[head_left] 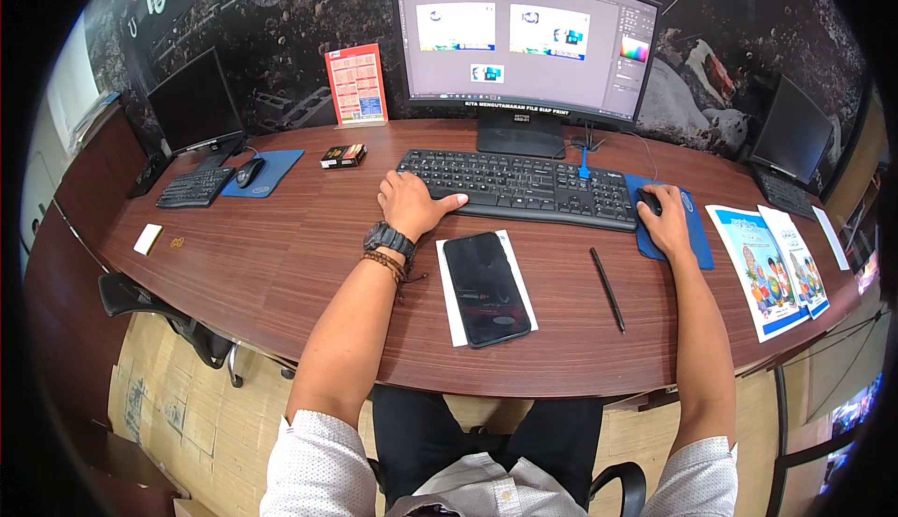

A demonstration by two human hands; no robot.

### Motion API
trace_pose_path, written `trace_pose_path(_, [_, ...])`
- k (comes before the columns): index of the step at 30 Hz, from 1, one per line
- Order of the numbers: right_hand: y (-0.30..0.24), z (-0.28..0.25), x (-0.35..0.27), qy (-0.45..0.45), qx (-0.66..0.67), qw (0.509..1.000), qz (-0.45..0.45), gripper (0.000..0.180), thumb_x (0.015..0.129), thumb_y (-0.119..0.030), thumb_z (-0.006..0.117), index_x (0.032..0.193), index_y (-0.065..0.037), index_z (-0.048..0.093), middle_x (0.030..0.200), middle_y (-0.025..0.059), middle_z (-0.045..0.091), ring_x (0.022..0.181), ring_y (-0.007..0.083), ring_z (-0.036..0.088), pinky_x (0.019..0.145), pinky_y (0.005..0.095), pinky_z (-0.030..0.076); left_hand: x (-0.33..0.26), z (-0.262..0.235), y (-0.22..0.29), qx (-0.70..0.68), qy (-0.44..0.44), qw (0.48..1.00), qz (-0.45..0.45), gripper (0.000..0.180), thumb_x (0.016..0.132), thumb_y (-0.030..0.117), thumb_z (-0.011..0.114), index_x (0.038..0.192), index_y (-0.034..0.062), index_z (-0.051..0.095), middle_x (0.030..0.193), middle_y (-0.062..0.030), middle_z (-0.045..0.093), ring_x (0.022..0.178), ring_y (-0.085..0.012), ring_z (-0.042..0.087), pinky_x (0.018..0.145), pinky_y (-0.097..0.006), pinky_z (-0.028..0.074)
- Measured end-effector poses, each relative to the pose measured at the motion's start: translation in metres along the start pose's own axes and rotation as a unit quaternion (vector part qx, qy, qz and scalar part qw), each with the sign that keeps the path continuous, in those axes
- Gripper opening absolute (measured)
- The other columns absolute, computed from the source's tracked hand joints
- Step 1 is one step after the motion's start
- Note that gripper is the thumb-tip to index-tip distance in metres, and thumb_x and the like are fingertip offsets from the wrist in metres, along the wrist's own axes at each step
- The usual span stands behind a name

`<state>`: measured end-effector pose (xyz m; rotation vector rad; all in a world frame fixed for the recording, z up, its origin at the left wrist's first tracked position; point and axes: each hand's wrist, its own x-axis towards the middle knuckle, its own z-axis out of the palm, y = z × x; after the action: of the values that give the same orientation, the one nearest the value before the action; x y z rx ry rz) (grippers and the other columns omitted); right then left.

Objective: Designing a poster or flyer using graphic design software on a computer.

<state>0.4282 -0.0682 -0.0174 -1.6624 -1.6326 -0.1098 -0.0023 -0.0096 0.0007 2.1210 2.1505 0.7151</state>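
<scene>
My left hand [412,206] rests on the left end of a black keyboard [524,182], its thumb stretched out along the front edge and its fingers on the leftmost keys. A dark watch [390,239] and a beaded bracelet are on that wrist. Over at the right, my right hand [667,224] is curved over a black computer mouse [646,202] on a blue mouse pad [697,227]. Behind the keyboard stands a curved monitor [599,82] showing design software with several colourful layouts. Between my forearms lie a black smartphone [485,288] on white paper [453,316] and a dark pen [607,290].
Colourful booklets [762,274] lie at the right desk edge. A red calendar stand [356,87] and a small black box [343,156] are left of the monitor. Other workstations with dark monitors [196,105] stand at both sides. A black chair [140,294] is at left.
</scene>
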Motion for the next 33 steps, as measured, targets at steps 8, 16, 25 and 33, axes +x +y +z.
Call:
trace_pose_path(8, [0.0018, 0.0004, 0.0005, -0.002, -0.002, 1.000, -0.006, 0.035, 0.083, -0.020, 0.067, 0.115, -0.006, 0.065, 0.120, 0.0178, 0.055, 0.112, 0.0368, 0.057, 0.096, 0.0429, 0.047, -0.0012, -0.0013, 0.0011, 0.001, 0.000, 1.000, 0.002, 0.105, 0.066, 0.069, 0.077, 0.117, -0.0201, 0.053, 0.125, -0.0295, 0.046, 0.119, -0.0429, 0.044, 0.104, -0.049, 0.036])
trace_pose_path(16, [0.0003, 0.0003, 0.0003, -0.002, 0.005, 1.000, 0.002, 0.036, 0.084, -0.021, 0.067, 0.116, -0.007, 0.064, 0.120, 0.0175, 0.055, 0.112, 0.0368, 0.057, 0.096, 0.0430, 0.047, -0.0018, -0.0022, 0.0025, -0.002, -0.001, 1.000, -0.003, 0.104, 0.066, 0.068, 0.078, 0.118, -0.0189, 0.053, 0.124, -0.0286, 0.047, 0.119, -0.0427, 0.044, 0.103, -0.049, 0.036])
trace_pose_path(25, [0.0005, 0.0007, 0.0004, 0.001, -0.003, 1.000, 0.004, 0.035, 0.084, -0.022, 0.067, 0.116, -0.007, 0.065, 0.121, 0.0181, 0.055, 0.113, 0.0371, 0.056, 0.096, 0.0430, 0.047, -0.0019, 0.0032, 0.0000, -0.021, 0.038, 0.999, 0.003, 0.105, 0.065, 0.067, 0.080, 0.123, -0.0132, 0.045, 0.123, -0.0273, 0.047, 0.120, -0.0429, 0.044, 0.104, -0.050, 0.035])
trace_pose_path(33, [-0.0038, -0.0004, 0.0007, 0.017, -0.027, 0.999, 0.036, 0.034, 0.078, -0.018, 0.065, 0.110, -0.006, 0.065, 0.116, 0.0166, 0.056, 0.110, 0.0360, 0.057, 0.095, 0.0423, 0.047, -0.0012, 0.0024, -0.0007, -0.018, 0.019, 1.000, -0.003, 0.108, 0.065, 0.067, 0.079, 0.127, -0.0144, 0.044, 0.125, -0.0281, 0.046, 0.121, -0.0433, 0.043, 0.105, -0.050, 0.035])
